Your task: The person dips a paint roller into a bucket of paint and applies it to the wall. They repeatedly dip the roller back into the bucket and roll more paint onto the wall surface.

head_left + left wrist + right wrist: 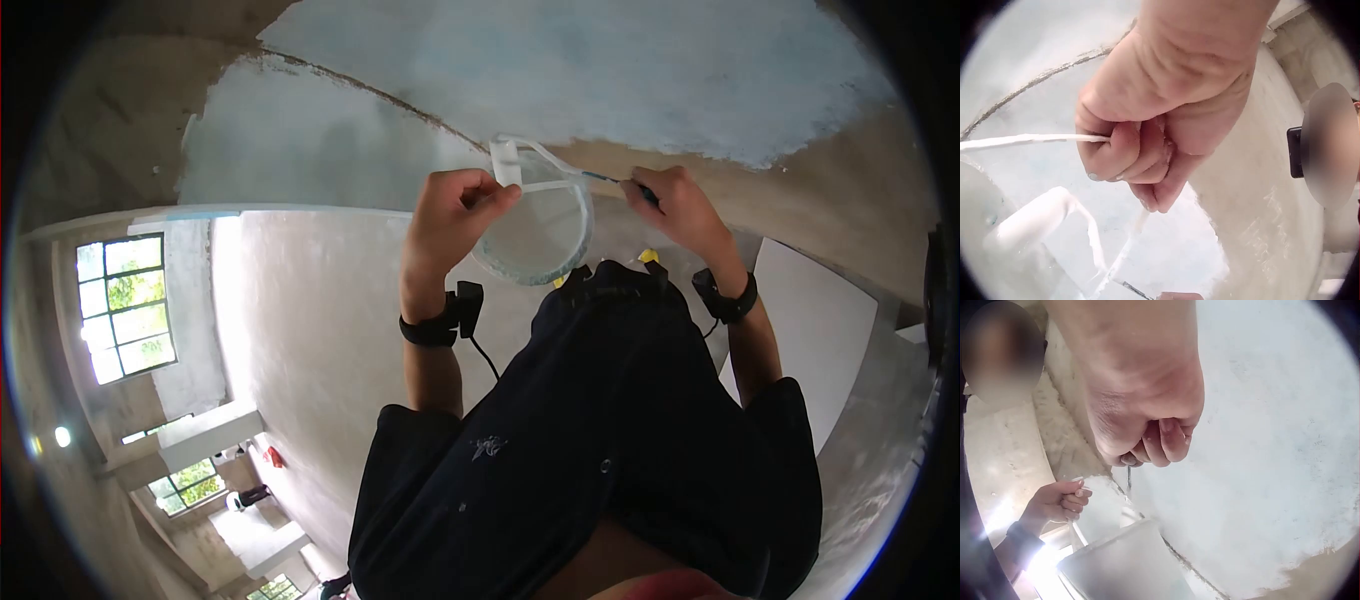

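Observation:
In the head view my left hand (450,215) grips the white handle (1029,140) of a pale bucket (488,258), with the fingers curled round it. My right hand (682,208) holds the dark grip of a paint roller (507,165), and its thin rod leads out toward the bucket. White paint coats the roller's sleeve and bent frame in the left wrist view. Over the bucket's far rim, the sleeve stands close to the wall. From the right wrist view the bucket's (1125,565) outer side shows below both hands.
Ahead is a wall (640,70) partly covered in pale blue-white paint, with a dark crack across it and bare brown plaster around. A white board (815,330) lies to the right. Far left are windows (130,300) and a person (250,497).

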`<state>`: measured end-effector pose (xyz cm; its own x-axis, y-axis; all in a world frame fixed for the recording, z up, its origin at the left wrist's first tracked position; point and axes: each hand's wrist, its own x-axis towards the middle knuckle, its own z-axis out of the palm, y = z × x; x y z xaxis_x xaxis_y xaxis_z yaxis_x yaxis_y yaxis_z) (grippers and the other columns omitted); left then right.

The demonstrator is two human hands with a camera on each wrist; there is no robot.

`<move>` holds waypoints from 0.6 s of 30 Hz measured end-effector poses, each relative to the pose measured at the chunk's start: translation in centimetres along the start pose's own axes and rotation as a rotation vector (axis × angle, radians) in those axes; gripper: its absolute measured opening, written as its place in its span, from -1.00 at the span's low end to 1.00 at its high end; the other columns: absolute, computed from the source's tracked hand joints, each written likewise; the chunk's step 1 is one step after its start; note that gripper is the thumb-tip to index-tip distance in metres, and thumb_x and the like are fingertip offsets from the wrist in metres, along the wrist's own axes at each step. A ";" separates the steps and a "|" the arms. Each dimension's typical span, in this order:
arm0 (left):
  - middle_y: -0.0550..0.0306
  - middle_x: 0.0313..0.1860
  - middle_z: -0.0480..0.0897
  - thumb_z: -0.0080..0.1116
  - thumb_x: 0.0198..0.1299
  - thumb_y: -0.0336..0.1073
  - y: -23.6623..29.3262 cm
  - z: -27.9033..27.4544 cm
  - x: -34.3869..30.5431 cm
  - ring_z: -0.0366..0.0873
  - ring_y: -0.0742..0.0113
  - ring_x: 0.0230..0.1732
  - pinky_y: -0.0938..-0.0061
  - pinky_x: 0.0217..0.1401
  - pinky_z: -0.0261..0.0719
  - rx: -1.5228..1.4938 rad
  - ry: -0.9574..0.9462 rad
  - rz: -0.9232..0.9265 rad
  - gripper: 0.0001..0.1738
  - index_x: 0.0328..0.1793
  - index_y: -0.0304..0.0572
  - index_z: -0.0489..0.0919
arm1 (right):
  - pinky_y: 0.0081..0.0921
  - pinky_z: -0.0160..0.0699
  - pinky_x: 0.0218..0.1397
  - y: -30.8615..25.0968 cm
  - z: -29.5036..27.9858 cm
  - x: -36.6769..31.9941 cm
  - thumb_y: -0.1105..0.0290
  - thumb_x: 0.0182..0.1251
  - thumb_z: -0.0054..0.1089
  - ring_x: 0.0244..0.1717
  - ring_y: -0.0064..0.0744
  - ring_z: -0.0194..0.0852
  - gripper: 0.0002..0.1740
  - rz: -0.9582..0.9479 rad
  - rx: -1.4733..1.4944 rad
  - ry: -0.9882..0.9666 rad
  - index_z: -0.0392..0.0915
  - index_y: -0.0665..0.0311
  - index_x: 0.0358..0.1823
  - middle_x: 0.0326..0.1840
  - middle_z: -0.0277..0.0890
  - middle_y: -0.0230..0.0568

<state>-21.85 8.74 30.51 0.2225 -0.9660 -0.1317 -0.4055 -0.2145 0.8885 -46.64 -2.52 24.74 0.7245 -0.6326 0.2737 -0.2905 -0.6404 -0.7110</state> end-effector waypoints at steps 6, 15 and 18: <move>0.38 -0.74 0.31 0.22 0.07 -0.32 -1.2 -0.5 0.9 0.14 0.69 -0.60 0.63 -0.60 0.07 -0.019 -0.071 0.114 -0.71 -0.58 -0.39 0.47 | -0.32 0.26 -0.56 0.8 1.4 -0.9 0.43 0.13 0.12 -0.67 0.00 0.25 -0.82 -0.081 -0.140 0.100 0.40 0.39 -0.54 -0.71 0.25 0.01; 0.37 -0.76 0.15 0.12 0.06 -0.32 -1.7 -0.2 2.3 0.03 0.66 -0.61 0.55 -0.63 -0.04 -0.018 -0.092 0.091 -0.64 -0.68 -0.39 0.33 | -0.26 0.32 -0.50 -1.0 1.3 -1.7 0.47 0.11 0.11 -0.61 0.04 0.32 -0.85 0.092 -0.069 0.125 0.39 0.41 -0.52 -0.68 0.30 0.04; 0.35 -0.76 0.14 0.12 0.05 -0.32 -1.6 0.1 2.4 0.01 0.65 -0.62 0.54 -0.63 -0.05 -0.110 -0.101 0.089 -0.63 -0.68 -0.38 0.31 | -0.31 0.26 -0.54 -1.2 1.3 -1.8 0.49 0.13 0.10 -0.63 0.03 0.24 -0.83 0.082 -0.108 0.137 0.37 0.41 -0.53 -0.69 0.26 0.06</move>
<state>-20.78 6.75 28.73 0.0974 -0.9913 -0.0887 -0.3192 -0.1156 0.9406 -46.77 -0.06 24.23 0.6059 -0.7331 0.3089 -0.4156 -0.6228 -0.6629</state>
